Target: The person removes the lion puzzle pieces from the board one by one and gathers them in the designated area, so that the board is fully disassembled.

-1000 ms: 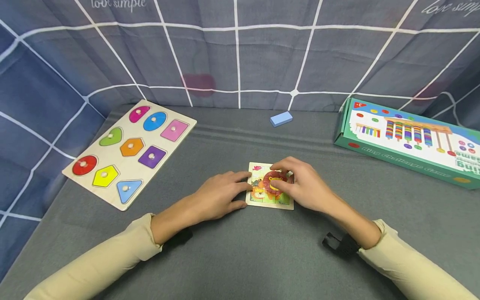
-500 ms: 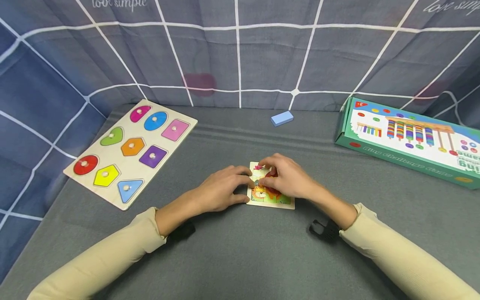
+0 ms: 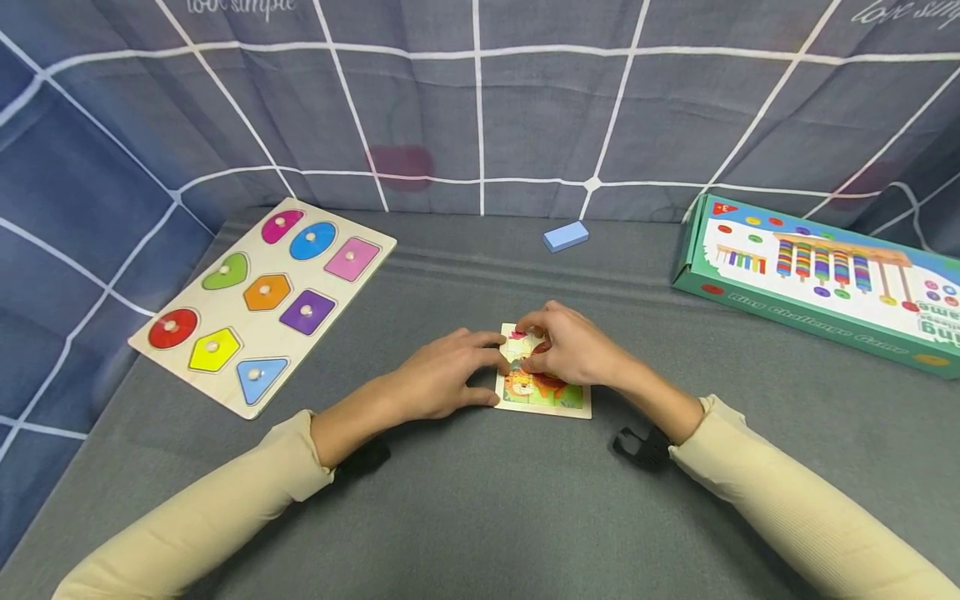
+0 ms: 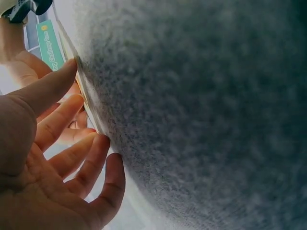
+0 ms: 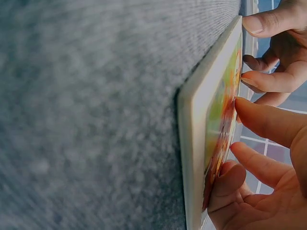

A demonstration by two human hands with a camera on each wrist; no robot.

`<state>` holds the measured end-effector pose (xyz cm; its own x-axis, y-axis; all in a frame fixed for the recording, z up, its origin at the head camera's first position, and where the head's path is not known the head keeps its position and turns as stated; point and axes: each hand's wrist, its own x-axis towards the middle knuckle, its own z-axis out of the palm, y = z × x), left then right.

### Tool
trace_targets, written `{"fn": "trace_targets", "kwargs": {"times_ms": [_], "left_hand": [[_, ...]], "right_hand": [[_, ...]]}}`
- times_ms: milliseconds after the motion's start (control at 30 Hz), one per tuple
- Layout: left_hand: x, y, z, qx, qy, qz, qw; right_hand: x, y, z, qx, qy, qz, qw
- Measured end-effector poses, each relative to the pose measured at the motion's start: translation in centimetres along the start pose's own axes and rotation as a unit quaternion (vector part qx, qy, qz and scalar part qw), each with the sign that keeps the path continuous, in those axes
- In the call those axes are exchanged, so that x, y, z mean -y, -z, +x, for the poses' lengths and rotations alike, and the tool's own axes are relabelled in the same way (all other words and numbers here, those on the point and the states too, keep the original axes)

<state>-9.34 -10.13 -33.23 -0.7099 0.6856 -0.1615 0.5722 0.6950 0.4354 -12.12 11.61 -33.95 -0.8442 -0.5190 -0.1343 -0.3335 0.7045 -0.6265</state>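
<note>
A small square lion puzzle [image 3: 551, 398] in a pale wooden frame lies flat in the middle of the table. My left hand [image 3: 442, 379] rests at its left edge, with thumb and fingertips touching the frame and the picture's left side. Over the upper part of the picture is my right hand [image 3: 573, 348]. In the right wrist view, its thumb and fingertips touch the face of the puzzle [image 5: 225, 105], and I see no loose piece between them. The right hand hides part of the lion.
A wooden shape board [image 3: 262, 308] with several knobbed coloured pieces lies at the left. Behind the puzzle sits a light blue block [image 3: 566, 237]. A green toy box [image 3: 817, 283] stands at the right. A checked cloth [image 3: 420, 108] hangs along the back.
My right hand has shifted left across the picture, toward its upper left, mostly in the first half second. The left hand has stayed at the left edge with only slight movement.
</note>
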Motion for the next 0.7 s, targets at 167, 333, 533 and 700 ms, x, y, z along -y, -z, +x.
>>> {"fn": "trace_targets", "kwargs": {"times_ms": [167, 333, 533, 700], "left_hand": [[0.12, -0.2, 0.05, 0.001, -0.001, 0.004, 1.0], [0.13, -0.22, -0.05, -0.004, -0.003, -0.004, 1.0], [0.31, -0.26, -0.06, -0.007, -0.004, -0.013, 0.9999], [0.56, -0.32, 0.06, -0.011, -0.009, -0.017, 0.9997]], "right_hand": [[-0.01, 0.01, 0.06, 0.007, -0.005, -0.002, 1.0], [0.06, -0.08, 0.01, 0.015, -0.012, 0.008, 0.9998], [0.16, -0.19, -0.16, 0.015, -0.013, 0.014, 0.9997], [0.06, 0.05, -0.21, 0.009, -0.001, 0.021, 0.9997]]}}
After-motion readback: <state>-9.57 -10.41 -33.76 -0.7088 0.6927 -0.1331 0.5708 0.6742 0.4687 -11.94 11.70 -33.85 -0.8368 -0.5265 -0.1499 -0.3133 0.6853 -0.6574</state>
